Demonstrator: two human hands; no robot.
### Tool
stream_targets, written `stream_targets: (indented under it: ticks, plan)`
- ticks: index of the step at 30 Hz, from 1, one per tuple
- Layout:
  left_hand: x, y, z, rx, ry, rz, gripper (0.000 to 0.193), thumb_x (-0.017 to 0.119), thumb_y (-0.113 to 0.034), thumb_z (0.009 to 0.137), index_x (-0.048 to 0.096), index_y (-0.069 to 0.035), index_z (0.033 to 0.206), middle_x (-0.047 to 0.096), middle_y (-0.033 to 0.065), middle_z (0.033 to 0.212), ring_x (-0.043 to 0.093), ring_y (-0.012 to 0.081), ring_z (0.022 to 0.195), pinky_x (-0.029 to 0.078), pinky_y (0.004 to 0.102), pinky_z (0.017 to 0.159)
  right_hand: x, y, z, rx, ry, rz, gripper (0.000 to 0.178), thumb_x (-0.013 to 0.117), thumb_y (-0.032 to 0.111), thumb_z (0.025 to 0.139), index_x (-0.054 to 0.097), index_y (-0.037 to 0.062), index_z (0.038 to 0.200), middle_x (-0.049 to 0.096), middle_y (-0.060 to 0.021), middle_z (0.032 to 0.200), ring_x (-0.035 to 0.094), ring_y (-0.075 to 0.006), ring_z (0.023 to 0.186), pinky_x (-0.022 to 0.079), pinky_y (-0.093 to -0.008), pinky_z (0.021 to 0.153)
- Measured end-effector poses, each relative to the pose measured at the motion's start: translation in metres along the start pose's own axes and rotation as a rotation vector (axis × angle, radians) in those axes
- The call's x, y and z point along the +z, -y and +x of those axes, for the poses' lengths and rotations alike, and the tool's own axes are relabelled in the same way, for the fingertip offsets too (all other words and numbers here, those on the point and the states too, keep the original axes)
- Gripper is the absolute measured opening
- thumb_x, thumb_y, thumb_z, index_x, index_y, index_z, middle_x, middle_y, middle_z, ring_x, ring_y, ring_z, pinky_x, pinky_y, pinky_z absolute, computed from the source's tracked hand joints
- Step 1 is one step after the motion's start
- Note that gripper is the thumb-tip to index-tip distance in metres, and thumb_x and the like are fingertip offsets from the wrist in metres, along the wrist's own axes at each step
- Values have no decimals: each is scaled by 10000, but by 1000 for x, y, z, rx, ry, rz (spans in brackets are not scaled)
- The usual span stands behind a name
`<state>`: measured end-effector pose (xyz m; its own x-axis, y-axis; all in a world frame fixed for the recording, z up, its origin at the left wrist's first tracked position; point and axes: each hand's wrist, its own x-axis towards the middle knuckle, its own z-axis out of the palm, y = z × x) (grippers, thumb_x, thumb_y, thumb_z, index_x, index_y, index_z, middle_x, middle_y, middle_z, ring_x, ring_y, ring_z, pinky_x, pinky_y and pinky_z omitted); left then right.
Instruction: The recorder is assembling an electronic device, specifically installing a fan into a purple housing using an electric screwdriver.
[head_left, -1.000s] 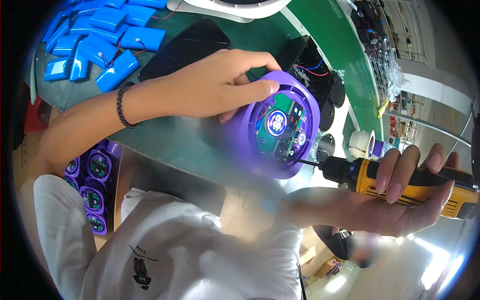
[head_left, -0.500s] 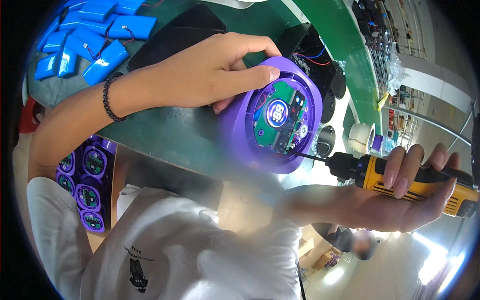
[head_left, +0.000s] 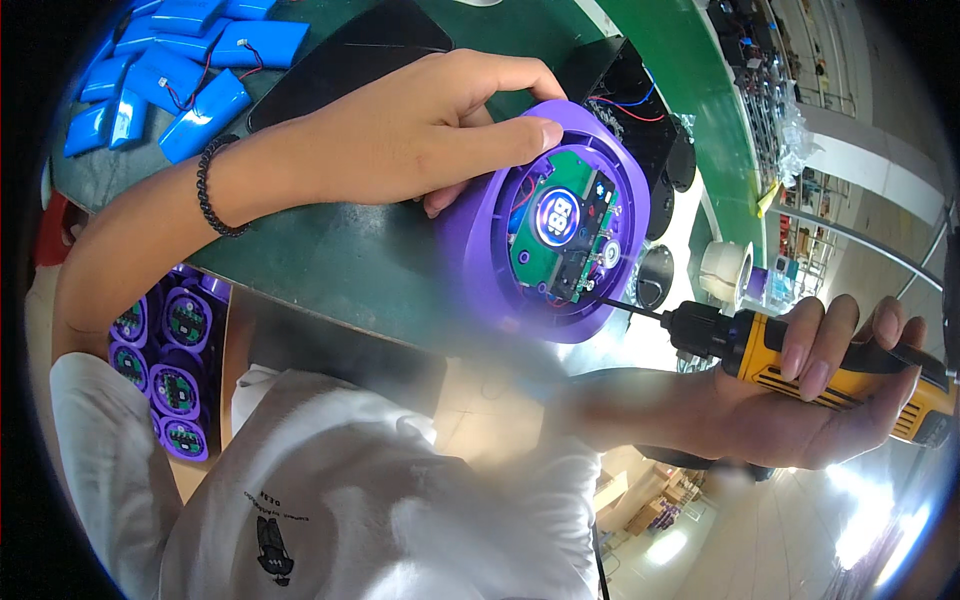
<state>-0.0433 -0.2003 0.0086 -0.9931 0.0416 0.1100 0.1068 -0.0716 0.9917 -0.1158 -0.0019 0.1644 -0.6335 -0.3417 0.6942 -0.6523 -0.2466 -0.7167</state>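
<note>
A purple housing (head_left: 470,250) is being held tilted over the near edge of the green surface (head_left: 330,250) by the left hand (head_left: 420,130); its grip is clenched on the upper rim, the thumb being pressed along the rim's inner edge. A green circuit board (head_left: 555,235) with a round blue-lit part is being exposed inside the housing, with red and blue wires lying beside it. A yellow-and-black electric screwdriver (head_left: 800,365) is being grasped by the right hand (head_left: 810,400), the fingers being wrapped over its body. The thin bit (head_left: 625,308) is being pointed leftward, its tip touching the lower edge of the board. Blue battery packs (head_left: 190,60) are lying in a heap on the far left of the surface, well apart from the housing. A black part (head_left: 630,90) with wires is lying just behind the housing. More purple housings (head_left: 165,370) with boards are being kept stacked below the surface, at the person's left. A white tape roll (head_left: 725,270) is standing near the screwdriver's tip end.
</note>
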Motion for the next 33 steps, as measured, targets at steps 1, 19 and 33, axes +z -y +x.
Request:
stream_targets:
  ticks: [1, 19, 33]
  plan:
    - [0, 0, 0, -1, -1, 3, 336, 530, -278, 1066, 545, -41, 1302, 586, -28, 620, 542, 23, 468, 388, 181, 416, 0, 0, 0, 1, 0, 1, 296, 529, 236, 1009, 452, -23, 1130, 493, -86, 950, 400, -82, 502, 326, -210, 397]
    - [2, 0, 1, 9, -16, 0, 324, 542, -284, 1057, 569, -52, 1281, 581, -21, 631, 529, 31, 461, 386, 189, 417, -29, -4, -2, -28, 123, 259, 385, 413, 224, 1082, 427, -74, 1325, 549, -129, 952, 443, -94, 459, 377, -244, 360]
    - [-1, -12, -6, 228, -182, 535, 328, 621, -223, 976, 603, -69, 1265, 612, 36, 810, 572, 103, 686, 440, 274, 602, 0, 5, -22, -76, -86, -17, 292, 553, 234, 1029, 447, 23, 1200, 523, -42, 1020, 382, -69, 524, 332, -203, 408]
